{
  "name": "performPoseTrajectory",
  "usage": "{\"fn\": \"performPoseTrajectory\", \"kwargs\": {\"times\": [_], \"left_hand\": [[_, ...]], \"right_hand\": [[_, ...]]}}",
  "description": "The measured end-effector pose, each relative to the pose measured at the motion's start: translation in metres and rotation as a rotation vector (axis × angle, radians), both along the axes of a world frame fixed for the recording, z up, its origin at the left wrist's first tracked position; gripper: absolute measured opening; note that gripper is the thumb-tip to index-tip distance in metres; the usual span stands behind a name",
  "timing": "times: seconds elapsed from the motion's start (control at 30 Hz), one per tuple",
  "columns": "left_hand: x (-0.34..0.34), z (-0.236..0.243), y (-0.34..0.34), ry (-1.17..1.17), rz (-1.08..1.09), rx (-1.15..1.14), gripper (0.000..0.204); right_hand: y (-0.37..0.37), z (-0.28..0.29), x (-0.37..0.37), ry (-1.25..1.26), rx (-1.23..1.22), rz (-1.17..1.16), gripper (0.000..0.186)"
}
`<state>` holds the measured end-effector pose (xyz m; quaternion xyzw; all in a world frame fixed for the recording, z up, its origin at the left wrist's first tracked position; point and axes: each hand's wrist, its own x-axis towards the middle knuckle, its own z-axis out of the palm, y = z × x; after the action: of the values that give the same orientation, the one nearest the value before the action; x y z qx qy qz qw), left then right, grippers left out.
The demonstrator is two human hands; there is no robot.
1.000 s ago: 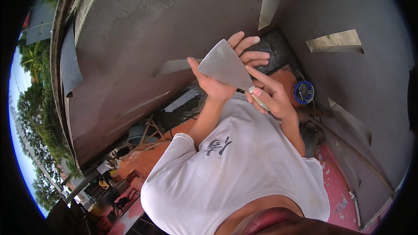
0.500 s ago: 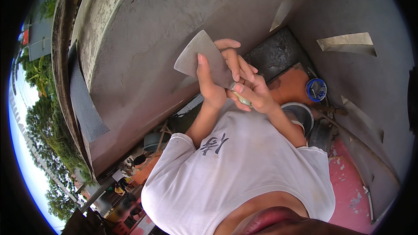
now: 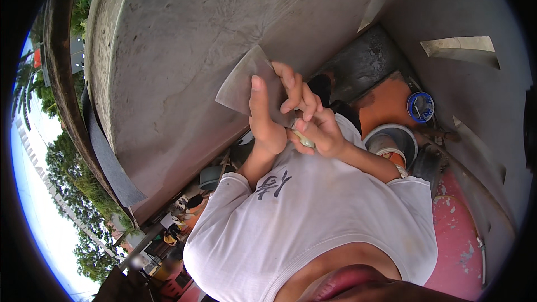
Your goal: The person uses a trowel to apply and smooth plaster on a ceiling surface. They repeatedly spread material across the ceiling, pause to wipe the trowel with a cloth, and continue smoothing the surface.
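A wide metal scraper (image 3: 240, 86) tilts up over my white-shirted chest, its pale green handle low at the right. My left hand (image 3: 267, 117) is closed round the blade, thumb upright across the face and fingers curled over the far edge. Just right of and below it, my right hand (image 3: 327, 137) grips the handle (image 3: 305, 138), thumb along it; the hands nearly touch.
A grey wall (image 3: 168, 78) rises on the left, another with slots (image 3: 458, 95) on the right. Near the corner are a dark slab (image 3: 369, 56), orange surface (image 3: 383, 100), blue-rimmed tub (image 3: 419, 106) and bucket (image 3: 411, 142). A pink surface (image 3: 458, 246) lies lower right.
The scraper has moved leftward. My left thumb and fingers, earlier spread behind the blade, have come round onto its face and edge. My right hand has shifted left, still on the handle.
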<state>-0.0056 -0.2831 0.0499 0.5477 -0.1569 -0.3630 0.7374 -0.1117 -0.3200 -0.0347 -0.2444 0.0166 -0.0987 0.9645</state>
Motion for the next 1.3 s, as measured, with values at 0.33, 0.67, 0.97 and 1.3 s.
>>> {"fn": "performPoseTrajectory", "kwargs": {"times": [0.33,0.67,0.97,1.3], "left_hand": [[0.011,0.017,0.006,0.026,-0.116,0.113,0.049],[-0.002,0.035,0.016,-0.02,0.044,0.141,0.04],[-0.007,0.043,0.012,-0.05,0.086,0.257,0.038],[-0.006,0.043,0.006,-0.038,0.045,0.279,0.036]], "right_hand": [[0.027,0.018,0.008,-0.033,0.056,-0.182,0.004],[0.035,0.046,0.004,-0.017,0.138,-0.102,0.013],[0.042,0.045,0.003,-0.028,0.198,-0.091,0.017],[0.035,0.041,0.0,-0.07,0.277,-0.068,0.015]]}}
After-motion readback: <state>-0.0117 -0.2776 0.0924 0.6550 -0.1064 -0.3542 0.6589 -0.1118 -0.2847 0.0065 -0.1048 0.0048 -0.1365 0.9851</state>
